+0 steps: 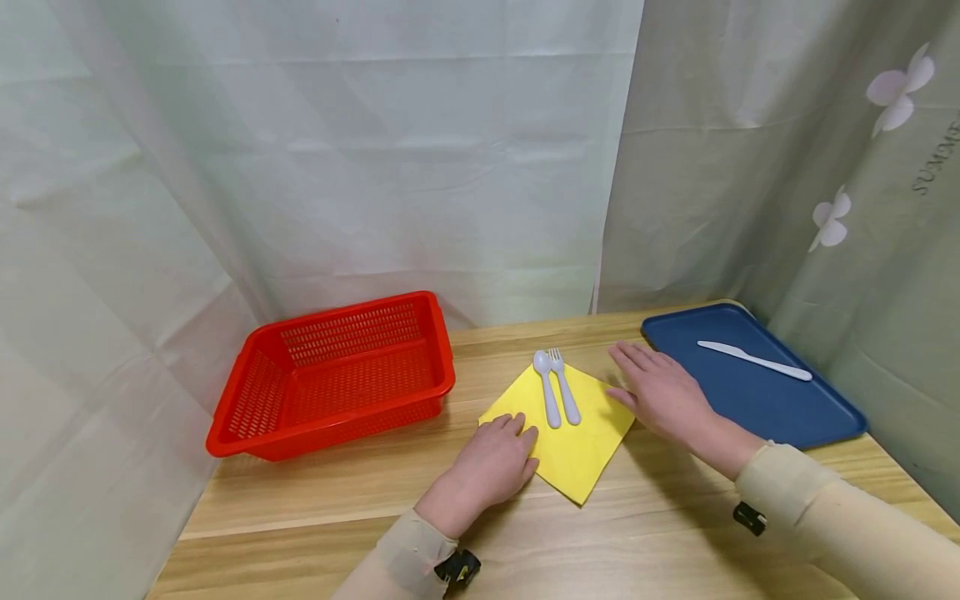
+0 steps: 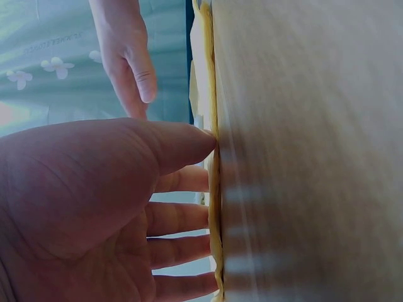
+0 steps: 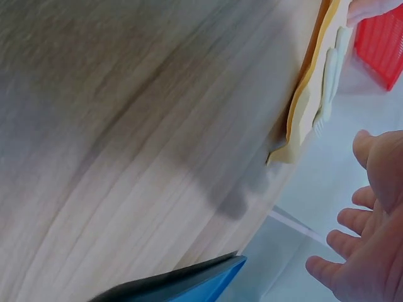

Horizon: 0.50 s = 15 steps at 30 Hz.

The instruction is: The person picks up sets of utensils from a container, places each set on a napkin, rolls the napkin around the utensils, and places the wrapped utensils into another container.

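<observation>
A folded yellow napkin (image 1: 581, 454) lies on the wooden table, turned like a diamond. On it a pale spoon (image 1: 550, 392) and a matching fork (image 1: 566, 390) rest side by side, heads toward the back. My left hand (image 1: 491, 458) touches the napkin's left edge; in the left wrist view its fingertips (image 2: 182, 217) rest along that edge. To the right of the napkin my right hand (image 1: 667, 396) hovers with fingers extended, holding nothing. Above the table in the right wrist view, the same hand (image 3: 374, 233) is apart from the napkin (image 3: 308, 104).
A red perforated basket (image 1: 330, 425) stands at the left. At the right, a blue tray (image 1: 750, 408) bears a pale knife (image 1: 757, 360). A light curtain (image 1: 412, 167) hangs behind the table, and a printed one (image 1: 750, 167) at the right.
</observation>
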Motion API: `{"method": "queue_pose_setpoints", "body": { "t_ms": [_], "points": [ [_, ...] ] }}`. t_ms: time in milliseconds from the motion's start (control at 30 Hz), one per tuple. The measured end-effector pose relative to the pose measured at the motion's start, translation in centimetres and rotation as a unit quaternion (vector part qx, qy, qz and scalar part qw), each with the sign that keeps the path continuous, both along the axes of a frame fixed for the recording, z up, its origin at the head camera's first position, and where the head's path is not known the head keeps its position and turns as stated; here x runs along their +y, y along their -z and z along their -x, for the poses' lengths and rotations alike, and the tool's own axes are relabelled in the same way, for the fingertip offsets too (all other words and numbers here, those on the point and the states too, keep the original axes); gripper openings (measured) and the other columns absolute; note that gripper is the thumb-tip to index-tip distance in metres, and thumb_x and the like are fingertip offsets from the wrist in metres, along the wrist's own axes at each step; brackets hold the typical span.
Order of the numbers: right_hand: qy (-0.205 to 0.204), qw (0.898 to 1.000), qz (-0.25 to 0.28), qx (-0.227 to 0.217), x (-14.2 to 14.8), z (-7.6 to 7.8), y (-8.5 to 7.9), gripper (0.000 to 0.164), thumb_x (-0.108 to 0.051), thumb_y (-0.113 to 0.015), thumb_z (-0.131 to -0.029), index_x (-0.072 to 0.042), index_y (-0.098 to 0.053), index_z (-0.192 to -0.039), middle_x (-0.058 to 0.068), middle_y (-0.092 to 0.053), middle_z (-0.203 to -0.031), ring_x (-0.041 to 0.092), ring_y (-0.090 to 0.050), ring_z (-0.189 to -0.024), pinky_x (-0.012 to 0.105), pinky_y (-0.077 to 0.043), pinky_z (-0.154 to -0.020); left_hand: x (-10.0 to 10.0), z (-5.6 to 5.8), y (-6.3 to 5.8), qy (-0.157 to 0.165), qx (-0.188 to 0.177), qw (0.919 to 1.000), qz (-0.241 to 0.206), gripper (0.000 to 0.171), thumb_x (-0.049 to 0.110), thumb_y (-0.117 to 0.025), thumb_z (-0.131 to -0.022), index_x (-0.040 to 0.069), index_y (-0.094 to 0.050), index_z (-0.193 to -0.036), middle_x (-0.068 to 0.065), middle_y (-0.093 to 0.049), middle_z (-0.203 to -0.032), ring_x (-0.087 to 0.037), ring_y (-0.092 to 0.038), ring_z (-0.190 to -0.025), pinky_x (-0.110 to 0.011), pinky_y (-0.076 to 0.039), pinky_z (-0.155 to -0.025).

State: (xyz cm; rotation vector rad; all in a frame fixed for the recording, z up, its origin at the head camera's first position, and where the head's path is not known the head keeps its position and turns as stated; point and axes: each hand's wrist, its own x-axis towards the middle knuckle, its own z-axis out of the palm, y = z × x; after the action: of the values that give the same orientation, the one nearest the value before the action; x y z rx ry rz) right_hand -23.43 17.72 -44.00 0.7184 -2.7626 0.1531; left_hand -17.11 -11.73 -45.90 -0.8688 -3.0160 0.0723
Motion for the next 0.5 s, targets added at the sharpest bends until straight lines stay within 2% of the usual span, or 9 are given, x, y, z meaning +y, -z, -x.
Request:
{"method": "queue_pose_setpoints", "body": {
  "t_ms": [500],
  "points": [
    [0.015,1.0,0.002,-0.008,1.3,0.3,-0.4,0.07,-0.034,-0.071,-0.109,0.003,-0.048,-0.164,0.027,-0.048,-0.166,0.049,-0.041,-0.155,0.064,-0.036,-0.125,-0.1,0.0,0.0,-0.002,-0.004,1.0,-0.003,0.049,0.037,-0.072,-0.108,0.01,-0.069,-0.148,-0.016,-0.064,-0.153,-0.035,-0.06,-0.141,-0.048,-0.049,-0.119]
  ]
}}
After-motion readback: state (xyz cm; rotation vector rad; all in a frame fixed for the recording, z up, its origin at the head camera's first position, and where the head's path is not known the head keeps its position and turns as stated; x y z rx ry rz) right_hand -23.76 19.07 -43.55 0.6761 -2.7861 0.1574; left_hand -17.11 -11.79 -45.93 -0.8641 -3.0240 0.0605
